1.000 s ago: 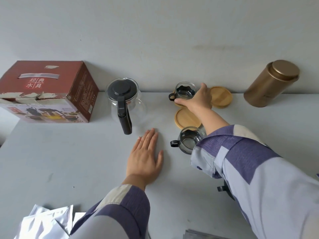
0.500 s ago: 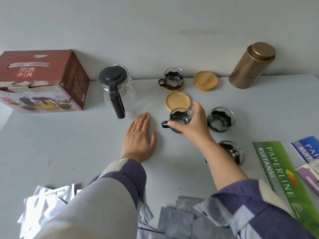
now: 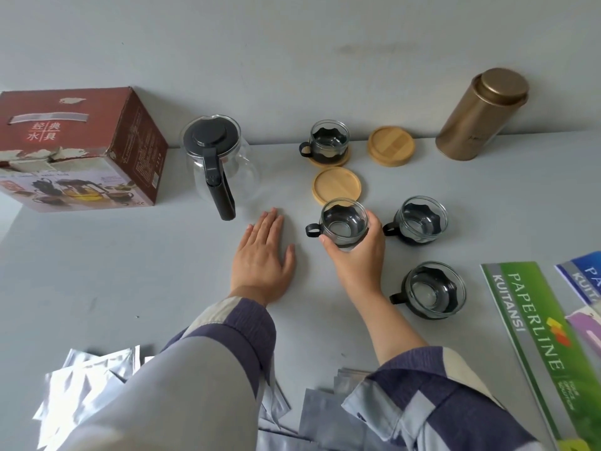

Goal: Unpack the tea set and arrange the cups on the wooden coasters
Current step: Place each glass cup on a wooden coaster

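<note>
My right hand point(image 3: 356, 255) grips a glass cup with a black holder point(image 3: 341, 221), just in front of a bare wooden coaster point(image 3: 337, 184). Another cup point(image 3: 327, 143) stands on a coaster point(image 3: 328, 161) at the back. A stack of coasters point(image 3: 391, 145) sits to its right. Two more cups point(image 3: 421, 219) point(image 3: 431, 289) rest on the table to the right of my hand. My left hand point(image 3: 261, 260) lies flat on the table, fingers apart, holding nothing. The glass teapot with a black lid point(image 3: 216, 164) stands behind it.
A red tea-set box point(image 3: 78, 148) sits at the back left. A gold tin canister point(image 3: 478, 113) leans by the wall at the back right. Green and blue booklets point(image 3: 540, 333) lie at the right. Silver foil packets point(image 3: 87, 385) lie near the front edge.
My right hand left the cup on the back coaster, drew back and closed on a second cup. The view has shifted right. My left hand stayed flat.
</note>
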Tool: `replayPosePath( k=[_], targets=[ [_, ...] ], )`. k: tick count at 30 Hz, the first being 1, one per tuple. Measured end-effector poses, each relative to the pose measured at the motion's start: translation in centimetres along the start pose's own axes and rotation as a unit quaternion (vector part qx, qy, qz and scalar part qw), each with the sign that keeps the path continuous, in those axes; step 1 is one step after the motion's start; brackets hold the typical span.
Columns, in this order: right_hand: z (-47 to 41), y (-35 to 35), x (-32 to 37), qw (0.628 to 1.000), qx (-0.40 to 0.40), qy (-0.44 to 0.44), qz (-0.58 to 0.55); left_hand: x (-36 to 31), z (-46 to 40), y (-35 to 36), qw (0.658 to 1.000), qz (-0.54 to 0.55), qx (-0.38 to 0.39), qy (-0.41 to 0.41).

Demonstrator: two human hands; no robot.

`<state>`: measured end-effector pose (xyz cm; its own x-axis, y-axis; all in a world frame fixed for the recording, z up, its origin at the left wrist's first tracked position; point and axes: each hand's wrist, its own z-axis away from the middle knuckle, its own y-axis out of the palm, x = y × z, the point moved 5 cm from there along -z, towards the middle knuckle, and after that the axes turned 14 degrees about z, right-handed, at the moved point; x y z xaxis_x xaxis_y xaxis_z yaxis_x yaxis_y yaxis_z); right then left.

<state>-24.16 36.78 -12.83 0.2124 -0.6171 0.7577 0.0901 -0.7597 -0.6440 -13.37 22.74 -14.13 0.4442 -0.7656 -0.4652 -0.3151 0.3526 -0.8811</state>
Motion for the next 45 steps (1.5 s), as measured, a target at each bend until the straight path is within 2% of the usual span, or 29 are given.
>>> replayPosePath(
  k=[6, 17, 25, 31, 38, 42, 45],
  targets=[
    [-2.0, -0.2, 1.4, 0.999, 0.028, 0.001, -0.023, 0.0, 0.0, 0.0, 1.0, -0.001, -0.001, 0.001],
    [-7.0, 1.6, 2.6, 1.0, -0.004, -0.001, -0.024, 0.1, 0.0, 0.0, 1.0, -0.002, 0.0, 0.002],
    [-7.8, 2.9, 2.4, 1.0, -0.002, -0.007, 0.027, 0.1, -0.1, 0.0, 1.0, -0.001, 0.001, 0.0],
    [-7.6, 3.3, 2.0, 0.993, 0.044, -0.023, 0.103, 0.1, -0.1, -0.1, 1.0, 0.004, 0.002, 0.002],
    [-6.4, 3.3, 2.0, 0.992, 0.038, -0.017, 0.122, 0.0, 0.0, -0.2, 1.0, 0.002, 0.002, -0.001],
    [-6.4, 2.8, 2.5, 0.992, 0.09, 0.005, 0.084, 0.0, -0.1, -0.2, 1.0, 0.004, 0.002, 0.0],
    [-6.1, 1.5, 3.0, 0.982, 0.168, 0.091, 0.017, -0.3, 0.0, -0.3, 1.0, -0.002, 0.01, -0.003]
  ],
)
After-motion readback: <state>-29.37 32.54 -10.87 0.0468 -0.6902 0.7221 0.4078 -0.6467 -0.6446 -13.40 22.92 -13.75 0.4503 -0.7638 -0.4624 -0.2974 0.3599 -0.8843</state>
